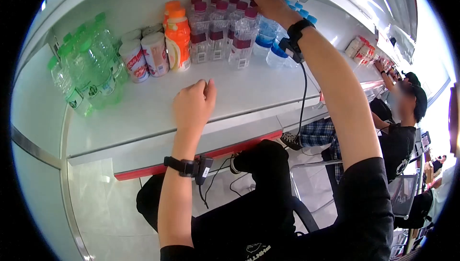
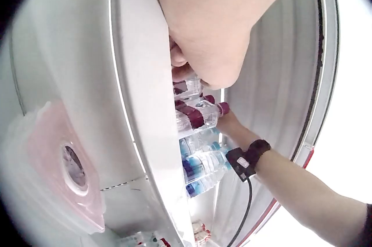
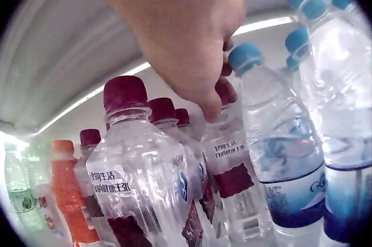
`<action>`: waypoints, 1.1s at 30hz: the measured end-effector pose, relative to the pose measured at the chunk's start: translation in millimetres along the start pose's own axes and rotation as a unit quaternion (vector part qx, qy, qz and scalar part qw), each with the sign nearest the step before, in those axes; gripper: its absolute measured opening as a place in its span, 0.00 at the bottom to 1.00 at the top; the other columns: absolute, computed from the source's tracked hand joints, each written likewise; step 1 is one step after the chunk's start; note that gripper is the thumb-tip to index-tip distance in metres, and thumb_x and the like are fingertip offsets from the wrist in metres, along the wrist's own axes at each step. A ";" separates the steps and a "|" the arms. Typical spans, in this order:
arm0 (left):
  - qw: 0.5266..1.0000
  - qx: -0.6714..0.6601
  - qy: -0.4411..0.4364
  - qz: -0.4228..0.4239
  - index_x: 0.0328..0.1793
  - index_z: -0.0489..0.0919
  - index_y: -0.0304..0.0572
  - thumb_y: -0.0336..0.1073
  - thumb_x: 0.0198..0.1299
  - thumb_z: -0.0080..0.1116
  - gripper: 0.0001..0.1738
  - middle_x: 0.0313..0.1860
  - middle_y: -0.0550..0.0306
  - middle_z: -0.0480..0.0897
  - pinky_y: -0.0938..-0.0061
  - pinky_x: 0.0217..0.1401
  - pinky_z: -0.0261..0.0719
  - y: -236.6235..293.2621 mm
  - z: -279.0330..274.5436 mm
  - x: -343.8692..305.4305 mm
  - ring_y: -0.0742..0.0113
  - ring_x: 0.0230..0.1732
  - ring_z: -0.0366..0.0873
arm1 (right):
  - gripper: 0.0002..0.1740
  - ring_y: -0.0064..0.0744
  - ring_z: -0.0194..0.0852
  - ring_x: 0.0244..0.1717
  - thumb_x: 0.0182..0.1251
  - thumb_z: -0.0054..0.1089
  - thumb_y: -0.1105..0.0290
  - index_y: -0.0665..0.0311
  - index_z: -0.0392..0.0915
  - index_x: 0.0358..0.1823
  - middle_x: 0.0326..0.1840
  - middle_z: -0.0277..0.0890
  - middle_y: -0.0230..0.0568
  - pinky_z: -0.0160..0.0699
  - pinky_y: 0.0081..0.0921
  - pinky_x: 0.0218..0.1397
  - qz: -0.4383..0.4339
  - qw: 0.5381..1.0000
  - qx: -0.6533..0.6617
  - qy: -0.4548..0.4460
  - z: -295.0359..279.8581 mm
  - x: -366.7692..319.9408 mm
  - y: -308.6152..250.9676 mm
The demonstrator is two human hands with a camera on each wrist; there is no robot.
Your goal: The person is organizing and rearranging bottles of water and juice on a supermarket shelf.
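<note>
My right hand (image 1: pixel 273 6) reaches over the bottles to the back of the shelf. In the right wrist view its thumb and fingers pinch the maroon cap of a clear water bottle (image 3: pixel 235 171), which stands upright between other maroon-capped bottles (image 3: pixel 145 165) and blue-capped bottles (image 3: pixel 285 160). My left hand (image 1: pixel 194 103) is over the front of the shelf, its fingers loosely curled and holding nothing. Ahead of it stands the row of maroon-capped bottles. In the left wrist view the hand's own wrist hides most of its fingers.
White-and-red cans (image 1: pixel 155 55), orange-drink bottles (image 1: pixel 178 40) and green-capped bottles (image 1: pixel 100 69) stand along the left of the shelf (image 1: pixel 143 112). A low upper panel hangs over the bottles. Cables run from both wrist cameras. A seated person (image 1: pixel 407 136) is at the right.
</note>
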State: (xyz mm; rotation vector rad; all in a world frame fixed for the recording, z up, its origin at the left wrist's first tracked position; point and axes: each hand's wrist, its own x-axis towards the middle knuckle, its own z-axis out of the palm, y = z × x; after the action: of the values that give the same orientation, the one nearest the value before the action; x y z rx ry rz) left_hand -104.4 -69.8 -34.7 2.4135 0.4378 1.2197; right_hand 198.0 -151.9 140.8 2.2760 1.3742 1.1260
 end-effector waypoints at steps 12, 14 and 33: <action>0.999 -0.042 -0.015 0.003 0.21 0.74 0.39 0.44 0.66 0.57 0.22 0.18 0.47 0.79 0.58 0.24 0.73 3.4 1.5 3.6 0.43 0.21 0.78 | 0.08 0.56 0.83 0.47 0.58 0.63 0.75 0.62 0.82 0.40 0.41 0.83 0.53 0.84 0.45 0.49 -0.013 1.000 0.009 0.007 2.9 3.4 9.3; 1.000 -0.024 -0.009 -0.002 0.21 0.74 0.39 0.44 0.66 0.57 0.22 0.17 0.48 0.78 0.59 0.24 0.73 4.2 -0.9 -0.9 0.44 0.20 0.77 | 0.09 0.58 0.81 0.47 0.57 0.64 0.74 0.63 0.79 0.39 0.39 0.82 0.53 0.82 0.47 0.49 -0.044 0.998 0.044 0.021 11.0 8.5 8.9; 0.973 -0.201 -0.061 0.091 0.52 0.77 0.36 0.36 0.63 0.59 0.15 0.52 0.45 0.79 0.63 0.49 0.79 89.2 82.5 27.8 0.48 0.48 0.80 | 0.21 0.63 0.76 0.52 0.62 0.61 0.73 0.67 0.75 0.57 0.52 0.75 0.61 0.78 0.45 0.55 0.130 0.930 0.325 0.112 21.6 -33.1 -12.2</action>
State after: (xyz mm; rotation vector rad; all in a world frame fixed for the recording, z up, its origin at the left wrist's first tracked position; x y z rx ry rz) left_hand -12.7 -152.3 -17.1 2.1915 -0.0680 1.0977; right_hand 197.5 -169.7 103.4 2.9363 1.7832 1.1593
